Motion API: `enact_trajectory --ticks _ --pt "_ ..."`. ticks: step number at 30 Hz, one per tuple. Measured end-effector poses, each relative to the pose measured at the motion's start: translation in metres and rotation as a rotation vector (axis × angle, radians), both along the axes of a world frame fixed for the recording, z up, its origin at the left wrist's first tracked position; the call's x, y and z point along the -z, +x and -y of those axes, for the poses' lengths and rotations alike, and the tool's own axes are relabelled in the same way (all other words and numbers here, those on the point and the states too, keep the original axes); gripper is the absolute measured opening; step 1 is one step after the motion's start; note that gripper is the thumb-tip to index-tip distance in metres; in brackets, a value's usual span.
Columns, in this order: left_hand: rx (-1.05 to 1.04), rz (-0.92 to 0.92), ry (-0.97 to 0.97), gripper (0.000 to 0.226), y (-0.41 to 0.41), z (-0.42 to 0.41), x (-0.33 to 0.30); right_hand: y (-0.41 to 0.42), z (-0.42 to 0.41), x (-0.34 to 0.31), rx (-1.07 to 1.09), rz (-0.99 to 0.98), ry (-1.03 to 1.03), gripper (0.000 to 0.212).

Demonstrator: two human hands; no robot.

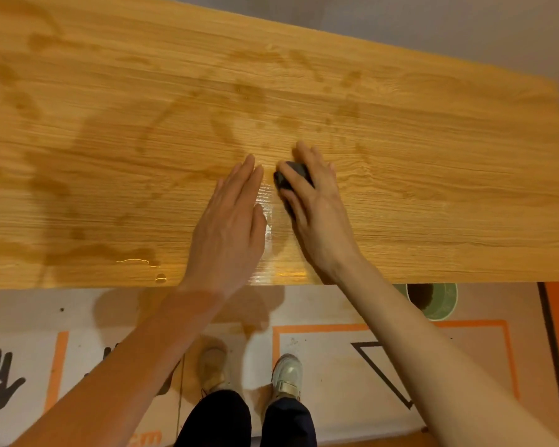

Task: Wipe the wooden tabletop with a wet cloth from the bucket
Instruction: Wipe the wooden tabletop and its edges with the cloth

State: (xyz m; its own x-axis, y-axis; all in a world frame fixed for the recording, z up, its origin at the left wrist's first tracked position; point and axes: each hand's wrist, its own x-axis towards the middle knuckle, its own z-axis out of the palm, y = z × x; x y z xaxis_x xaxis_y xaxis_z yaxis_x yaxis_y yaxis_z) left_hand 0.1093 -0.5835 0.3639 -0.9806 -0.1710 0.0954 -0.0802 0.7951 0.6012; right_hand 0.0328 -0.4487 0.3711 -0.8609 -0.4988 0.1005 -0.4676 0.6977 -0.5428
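Observation:
The wooden tabletop (pixel 433 162) fills the upper view, with dark wet streaks over its left and middle parts. My right hand (pixel 317 208) presses a small dark cloth (pixel 292 175) flat on the wood near the middle; only part of the cloth shows between the thumb and fingers. My left hand (pixel 231 217) lies flat beside it, fingers together and stretched out, holding nothing. A glossy wet strip shines between the two hands. A green bucket (pixel 442 304) stands on the floor under the table's near edge at the right, partly hidden by my right forearm.
The table's near edge runs across at mid-height. Below it are my two shoes (pixel 286 375) on a white floor sheet with orange lines and black hand prints. A small puddle (pixel 160 278) sits at the near edge. An orange surface lies at the far right.

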Motion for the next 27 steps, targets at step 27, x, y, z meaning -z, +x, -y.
enact_trajectory --ticks 27 --pt "0.004 0.026 -0.202 0.053 -0.04 0.041 0.007 0.06 0.001 0.01 0.05 0.016 -0.096 0.038"
